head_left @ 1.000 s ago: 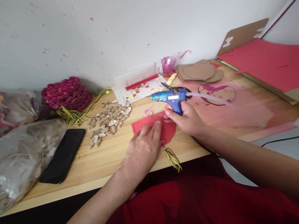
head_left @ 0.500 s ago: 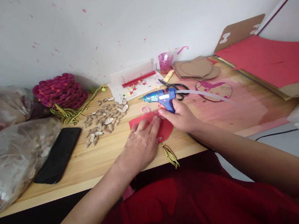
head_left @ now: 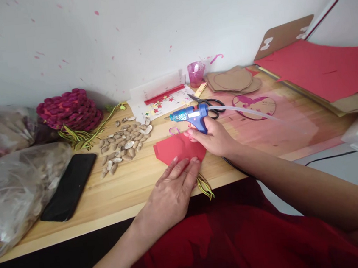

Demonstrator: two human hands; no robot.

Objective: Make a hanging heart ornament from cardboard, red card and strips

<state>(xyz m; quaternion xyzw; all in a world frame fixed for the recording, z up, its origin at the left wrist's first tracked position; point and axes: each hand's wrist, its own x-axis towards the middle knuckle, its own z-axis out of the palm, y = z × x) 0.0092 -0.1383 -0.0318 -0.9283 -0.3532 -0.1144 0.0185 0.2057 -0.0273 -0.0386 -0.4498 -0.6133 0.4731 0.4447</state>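
Observation:
My right hand (head_left: 216, 137) is wrapped round the handle of a blue glue gun (head_left: 196, 116), whose nozzle points left and whose long clear glue stick (head_left: 247, 110) trails out to the right. My left hand (head_left: 176, 185) lies flat, fingers stretched, on the lower edge of a red paper piece (head_left: 177, 147) on the table. A small pink loop (head_left: 174, 130) shows at the paper's top edge. Yellow-green and dark cords (head_left: 205, 187) stick out below the paper, beside my left fingertips. Black scissors (head_left: 212, 104) lie behind the glue gun.
Loose peanut shells (head_left: 125, 141) and a black phone (head_left: 71, 187) lie to the left, near plastic bags (head_left: 21, 184) and a magenta shell bundle (head_left: 69, 110). Behind are star confetti on white paper (head_left: 137, 106) and a pink cup (head_left: 196, 73). Cardboard hearts (head_left: 232, 81) and red sheets (head_left: 325, 67) lie right.
My left hand has slid down toward the table's front edge, uncovering most of the red paper. My right hand still holds the glue gun in nearly the same place.

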